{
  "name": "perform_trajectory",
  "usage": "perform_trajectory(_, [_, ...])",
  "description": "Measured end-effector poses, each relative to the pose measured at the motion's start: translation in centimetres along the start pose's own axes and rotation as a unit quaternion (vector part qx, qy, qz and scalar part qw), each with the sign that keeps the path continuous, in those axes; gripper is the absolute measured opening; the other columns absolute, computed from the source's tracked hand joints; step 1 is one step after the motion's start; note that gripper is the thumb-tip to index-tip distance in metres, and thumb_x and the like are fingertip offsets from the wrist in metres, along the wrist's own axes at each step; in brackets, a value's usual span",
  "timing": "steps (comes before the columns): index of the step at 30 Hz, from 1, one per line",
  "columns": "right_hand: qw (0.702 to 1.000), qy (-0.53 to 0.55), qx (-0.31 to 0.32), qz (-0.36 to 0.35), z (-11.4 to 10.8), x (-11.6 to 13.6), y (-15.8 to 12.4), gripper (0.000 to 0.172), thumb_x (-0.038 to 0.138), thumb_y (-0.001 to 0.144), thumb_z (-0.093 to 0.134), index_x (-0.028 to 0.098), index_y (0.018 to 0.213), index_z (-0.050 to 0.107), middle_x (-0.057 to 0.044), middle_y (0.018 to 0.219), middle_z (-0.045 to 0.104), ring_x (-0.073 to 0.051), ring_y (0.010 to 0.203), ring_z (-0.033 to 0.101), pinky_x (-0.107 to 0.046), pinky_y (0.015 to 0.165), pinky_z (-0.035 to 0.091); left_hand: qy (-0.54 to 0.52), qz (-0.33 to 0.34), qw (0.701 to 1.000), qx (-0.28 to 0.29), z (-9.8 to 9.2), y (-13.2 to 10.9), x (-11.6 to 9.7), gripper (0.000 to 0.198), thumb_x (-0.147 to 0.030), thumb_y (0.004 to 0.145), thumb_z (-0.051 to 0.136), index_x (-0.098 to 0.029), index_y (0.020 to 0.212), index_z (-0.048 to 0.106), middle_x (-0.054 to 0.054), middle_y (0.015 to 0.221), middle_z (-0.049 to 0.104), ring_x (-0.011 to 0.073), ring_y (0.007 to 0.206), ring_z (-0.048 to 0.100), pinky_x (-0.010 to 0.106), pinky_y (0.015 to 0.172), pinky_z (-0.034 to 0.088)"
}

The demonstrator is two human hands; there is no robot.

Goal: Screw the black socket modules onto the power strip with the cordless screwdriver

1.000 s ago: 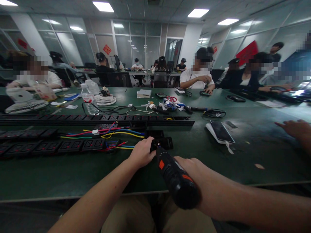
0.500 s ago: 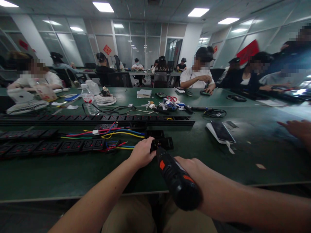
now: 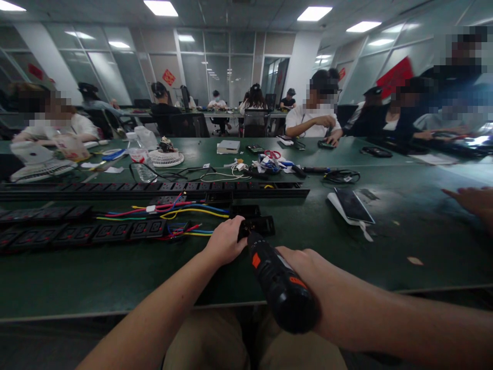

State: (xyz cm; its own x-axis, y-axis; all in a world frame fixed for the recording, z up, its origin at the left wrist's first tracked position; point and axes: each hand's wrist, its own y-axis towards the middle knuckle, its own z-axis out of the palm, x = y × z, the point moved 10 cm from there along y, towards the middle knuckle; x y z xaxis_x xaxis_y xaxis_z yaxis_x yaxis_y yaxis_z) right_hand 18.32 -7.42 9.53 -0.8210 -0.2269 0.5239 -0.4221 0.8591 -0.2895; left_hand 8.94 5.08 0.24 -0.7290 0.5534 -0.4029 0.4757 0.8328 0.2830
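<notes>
A black cordless screwdriver (image 3: 281,288) with orange marks is gripped in my right hand (image 3: 304,264). Its tip points at a small black plastic housing (image 3: 264,225) on the green table. My left hand (image 3: 227,240) is closed around the left end of that housing; some of its fingers are hidden behind the part. Blue and yellow wires (image 3: 200,232) run left from beneath my left hand to a black power strip (image 3: 111,234). Just behind the held part lies another black housing (image 3: 246,210), joined to red, blue and yellow wires (image 3: 192,208).
A long black socket strip (image 3: 154,191) lies across the table behind the wires. A phone (image 3: 352,205) rests on a white object to the right. Farther back are a plastic bottle (image 3: 144,162), a white fan part (image 3: 166,156) and red-handled scissors (image 3: 272,154). Another person's hand (image 3: 472,200) is at the right edge.
Both hands, the screwdriver and the housing stay nearly in place. The view shifts slightly. At the right edge, the other person's hand has moved a little to the right.
</notes>
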Motion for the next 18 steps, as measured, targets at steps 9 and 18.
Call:
perform_trajectory(9, [1.000, 0.011, -0.002, -0.008, -0.20, 0.29, 0.15, 0.028, 0.016, 0.070, 0.069, 0.020, 0.096, 0.062, -0.006, 0.092, 0.072, -0.022, 0.081, 0.069, -0.028, 0.068, 0.052, -0.006, 0.002, 1.000, 0.005, -0.15, 0.00, -0.17, 0.034, -0.027, 0.088, 0.059, -0.019, 0.119, 0.048, 0.011, 0.109, 0.065, 0.0260, 0.102, 0.062, 0.037, 0.089, 0.049])
perform_trajectory(18, [1.000, 0.004, 0.012, 0.002, 0.12, -0.08, 0.13, 0.029, 0.017, 0.069, 0.071, 0.019, 0.096, 0.061, -0.006, 0.091, 0.071, -0.023, 0.079, 0.068, -0.030, 0.069, 0.052, -0.014, -0.020, 1.000, 0.020, 0.17, 0.02, 0.34, 0.037, -0.027, 0.087, 0.061, -0.020, 0.121, 0.048, 0.011, 0.113, 0.064, 0.0255, 0.105, 0.062, 0.037, 0.091, 0.048])
